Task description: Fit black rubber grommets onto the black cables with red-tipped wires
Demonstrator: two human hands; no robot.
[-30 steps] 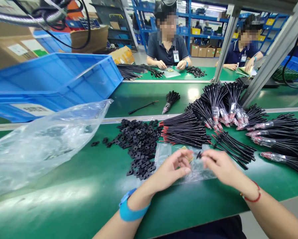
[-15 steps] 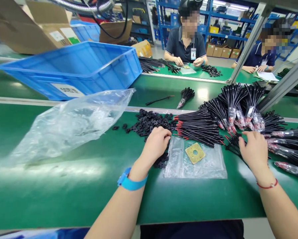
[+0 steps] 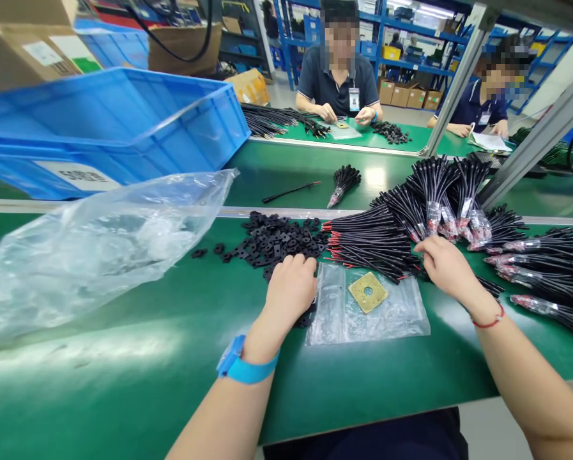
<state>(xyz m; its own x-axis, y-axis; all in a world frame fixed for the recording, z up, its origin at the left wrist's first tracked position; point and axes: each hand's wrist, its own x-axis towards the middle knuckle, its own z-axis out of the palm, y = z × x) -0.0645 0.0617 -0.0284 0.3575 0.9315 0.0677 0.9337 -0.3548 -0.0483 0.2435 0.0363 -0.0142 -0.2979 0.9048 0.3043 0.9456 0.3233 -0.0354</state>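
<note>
My left hand (image 3: 290, 287) rests curled, knuckles up, on the near edge of a heap of small black flat parts (image 3: 276, 239); its fingertips are hidden among them. My right hand (image 3: 444, 265) reaches into a row of loose black wires with red ends (image 3: 370, 246), fingers bent over them. Between my hands lies a small clear plastic sheet (image 3: 391, 316) with a yellow square pad with a hole (image 3: 367, 292) on it. Bundles of black wires (image 3: 439, 191) fan out behind and to the right.
A large crumpled clear bag (image 3: 99, 249) lies at the left on the green bench (image 3: 147, 377). A blue crate (image 3: 108, 128) stands behind it. Two other people work at the bench opposite (image 3: 386, 142). A slanted metal post (image 3: 530, 131) stands at the right.
My hands left the spot over the plastic sheet and spread apart: the left went to the black parts, the right to the wires, then shifted left along them.
</note>
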